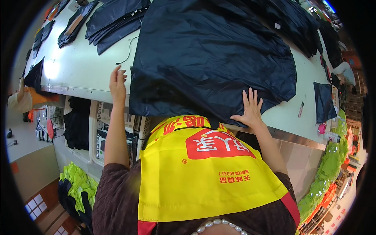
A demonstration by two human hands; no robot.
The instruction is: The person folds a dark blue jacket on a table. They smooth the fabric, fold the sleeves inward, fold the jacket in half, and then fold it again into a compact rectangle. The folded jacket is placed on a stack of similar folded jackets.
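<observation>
A large piece of dark navy, shiny fabric (pixel 203 51) lies spread over the pale table in front of me, with its near edge hanging by my yellow apron (pixel 176 184). My right hand (pixel 250 110) rests flat on the fabric's near right part, fingers spread and thumb out. Just off the cloth's left edge, my left hand (pixel 118 85) is raised with its fingers loosely extended, and nothing shows in it. Beyond that hand, a thin dark cord (pixel 129 53) curves across the tabletop.
Stacks of folded dark fabric (pixel 115 23) sit at the far left of the table (pixel 74 70). More dark cloth (pixel 290 23) is heaped at the far right. A pen (pixel 300 109) and a small dark piece (pixel 324 102) lie to the right. Crates (pixel 94 133) stand beneath the table.
</observation>
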